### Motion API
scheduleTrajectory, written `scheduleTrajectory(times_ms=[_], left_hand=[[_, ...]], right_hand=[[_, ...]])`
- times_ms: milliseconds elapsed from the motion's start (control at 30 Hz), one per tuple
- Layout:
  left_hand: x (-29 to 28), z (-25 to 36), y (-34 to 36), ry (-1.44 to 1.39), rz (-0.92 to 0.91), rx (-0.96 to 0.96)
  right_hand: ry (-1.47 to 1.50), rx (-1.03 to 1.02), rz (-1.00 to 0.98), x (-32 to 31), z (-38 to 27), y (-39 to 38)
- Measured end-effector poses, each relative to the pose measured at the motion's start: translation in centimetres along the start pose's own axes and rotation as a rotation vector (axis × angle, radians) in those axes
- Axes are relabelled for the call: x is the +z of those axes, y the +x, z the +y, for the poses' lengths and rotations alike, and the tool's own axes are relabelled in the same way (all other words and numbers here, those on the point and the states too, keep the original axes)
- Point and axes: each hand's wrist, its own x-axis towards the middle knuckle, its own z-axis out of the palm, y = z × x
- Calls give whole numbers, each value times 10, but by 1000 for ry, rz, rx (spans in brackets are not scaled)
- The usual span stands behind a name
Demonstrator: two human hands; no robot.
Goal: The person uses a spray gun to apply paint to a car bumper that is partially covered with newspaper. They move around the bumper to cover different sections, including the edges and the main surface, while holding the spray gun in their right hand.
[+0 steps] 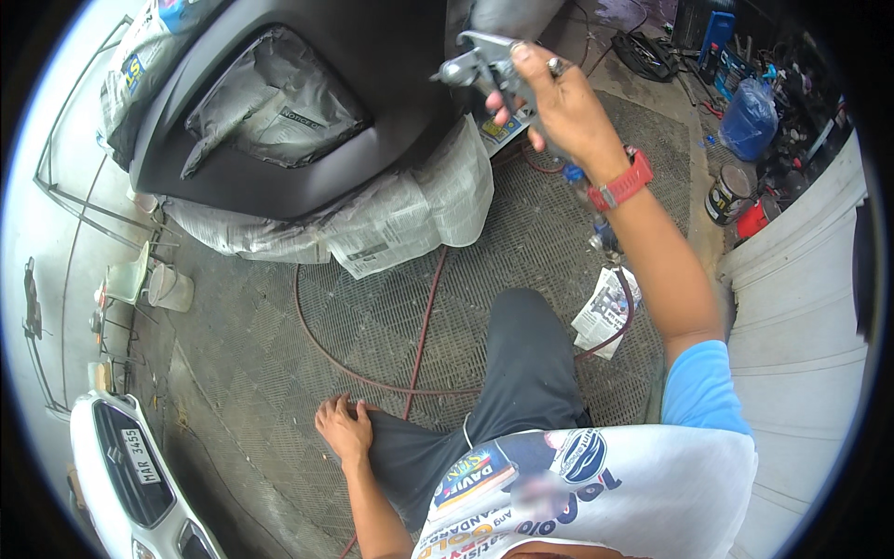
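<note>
My right hand [559, 102] is raised at the upper middle, wrapped round a grey metal spray gun [480, 70] with blue fittings and a hose below it. The gun's tip points left toward a dark grey painted bumper [177, 172], whose opening holds crumpled masking sheet [251, 93]. Newspaper masking [400, 224] hangs along the bumper's lower edge. My left hand [345, 424] rests on my left thigh [405, 447], fingers apart and holding nothing.
Hoses [349, 373] cross the textured floor [256, 391], with loose newspaper [605, 307] at right. A white car front [121, 475], chair [128, 279] and bucket [170, 291] stand left. Cans [728, 196], a blue jug [745, 121] and clutter line the right, beside a pale panel [792, 345].
</note>
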Motion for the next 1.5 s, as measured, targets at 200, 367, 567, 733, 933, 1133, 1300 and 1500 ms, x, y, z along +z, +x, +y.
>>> scheduleTrajectory(times_ms=[200,367,567,733,933,1133,1300,1500], left_hand=[[0,5,-1,-11,9,-3],[-7,5,-9,-9,24,-44],[-14,4,-20,1,25,-89],[-21,7,-25,9,24,-117],[-24,5,-27,32,6,-130],[-26,12,-26,25,8,-128],[-25,3,-36,17,80,-131],[-22,-3,-45,17,129,-141]], right_hand=[[149,15,-134,7,-15,3],[-63,13,69,-27,-2,57],[-171,-58,275,-75,20,128],[-175,-42,264,-73,-3,129],[25,-139,-86,-13,-44,53],[118,-102,-188,-6,-57,59],[-43,-72,31,-47,-30,119],[-209,-61,313,-96,-13,182]])
